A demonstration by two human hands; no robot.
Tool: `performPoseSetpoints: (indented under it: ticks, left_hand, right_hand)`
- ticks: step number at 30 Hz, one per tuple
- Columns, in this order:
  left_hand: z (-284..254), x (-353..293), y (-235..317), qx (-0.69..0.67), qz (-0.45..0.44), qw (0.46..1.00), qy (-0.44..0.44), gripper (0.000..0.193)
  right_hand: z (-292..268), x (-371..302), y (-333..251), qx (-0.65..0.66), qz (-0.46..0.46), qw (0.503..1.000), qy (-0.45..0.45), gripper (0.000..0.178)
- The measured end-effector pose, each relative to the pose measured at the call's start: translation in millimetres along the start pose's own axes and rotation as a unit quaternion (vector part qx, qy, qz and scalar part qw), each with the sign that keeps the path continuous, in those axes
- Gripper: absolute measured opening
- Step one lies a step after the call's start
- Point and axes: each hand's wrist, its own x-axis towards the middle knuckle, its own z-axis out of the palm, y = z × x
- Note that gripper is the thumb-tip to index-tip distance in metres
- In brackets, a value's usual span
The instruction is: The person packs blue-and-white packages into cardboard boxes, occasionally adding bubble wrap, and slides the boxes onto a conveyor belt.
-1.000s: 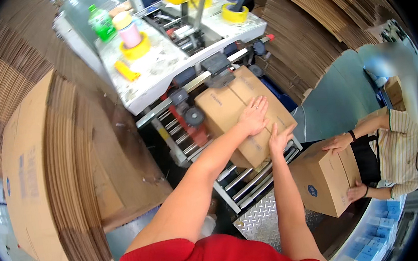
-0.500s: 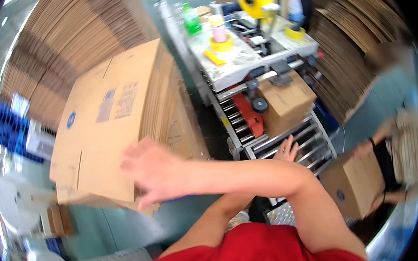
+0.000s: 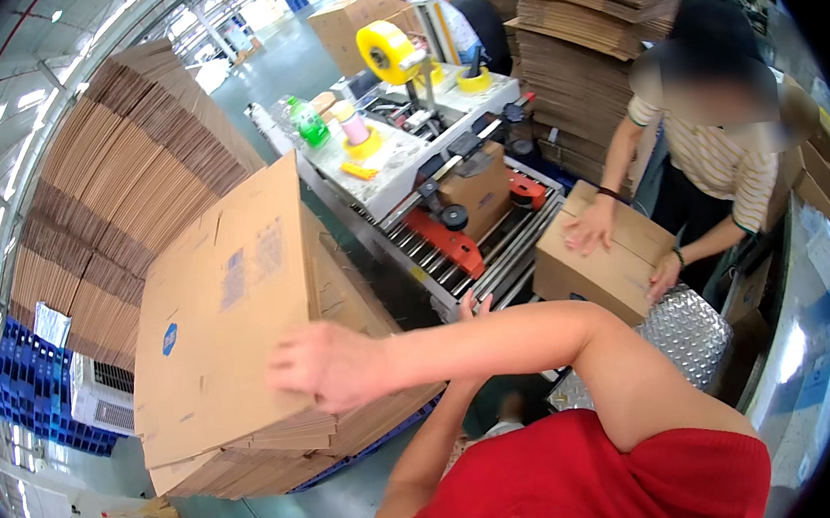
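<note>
My right arm crosses over my left. At the near right corner of a stack of flattened cardboard boxes, my right hand has its fingers curled over the edge of the top flattened cardboard box. Beyond my right forearm, the fingers of my left hand stick up, stretched and apart, beside the roller conveyor; the forearm hides its palm. A brown carton sits inside the carton-sealing machine, between its red side guides.
At the right, a co-worker rests both hands on a closed carton, beside a diamond-plate metal surface. Tape rolls, a green bottle and a yellow cutter lie on the machine top. Tall cardboard stacks stand behind.
My right hand has gone from spread fingers to curled ones at the cardboard's edge. The carton sits deeper in the machine. The co-worker has brought the other carton to the conveyor's end.
</note>
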Motion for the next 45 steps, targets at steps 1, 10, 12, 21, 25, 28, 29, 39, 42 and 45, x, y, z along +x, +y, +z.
performPoseSetpoints:
  ticks: [1, 10, 12, 21, 25, 28, 29, 39, 42, 45]
  left_hand:
    - [4.2, -12.7, 35.9, -0.152, -0.003, 0.988, -0.003, 0.071]
    - [-69.3, -40.5, 341.0, 0.378, 0.713, 0.560, 0.188, 0.058]
    - [-73.7, -58.3, 427.3, 0.495, 0.631, 0.433, 0.411, 0.077]
    - [37.3, -24.4, 448.1, 0.482, 0.541, 0.658, -0.204, 0.031]
    - [91.9, -1.0, 333.6, 0.376, 0.550, 0.695, -0.270, 0.026]
    - [121.8, 25.9, 254.5, 0.303, 0.534, 0.719, -0.327, 0.026]
    - [138.6, 32.0, 230.4, 0.290, 0.529, 0.719, -0.346, 0.026]
    - [213.0, -16.4, 142.1, 0.293, 0.262, 0.920, -0.011, 0.051]
    - [224.1, -25.8, 127.0, 0.124, 0.057, 0.987, 0.084, 0.114]
    - [221.7, -34.8, 110.9, -0.012, -0.050, 0.999, 0.006, 0.113]
  right_hand:
    - [-29.1, 5.4, -4.9, 0.008, 0.017, 0.999, 0.029, 0.026]
    - [-325.8, -100.7, -97.5, 0.079, 0.067, 0.837, 0.538, 0.025]
    - [-367.2, -162.2, -142.4, 0.043, 0.074, 0.809, 0.581, 0.028]
    - [-378.4, -376.1, -341.2, -0.148, 0.274, 0.712, 0.629, 0.019]
    - [-365.4, -394.1, -374.9, -0.272, 0.468, 0.627, 0.561, 0.018]
    - [-365.8, -383.1, -407.3, -0.442, 0.604, 0.587, 0.308, 0.018]
    - [-366.4, -374.1, -414.7, -0.442, 0.681, 0.538, 0.229, 0.020]
    - [-320.0, -386.6, -342.0, -0.276, 0.770, 0.570, -0.071, 0.046]
    - [-337.3, -387.8, -338.5, -0.130, 0.825, 0.549, -0.031, 0.061]
    - [-350.1, -409.4, -337.2, -0.026, 0.850, 0.526, -0.010, 0.066]
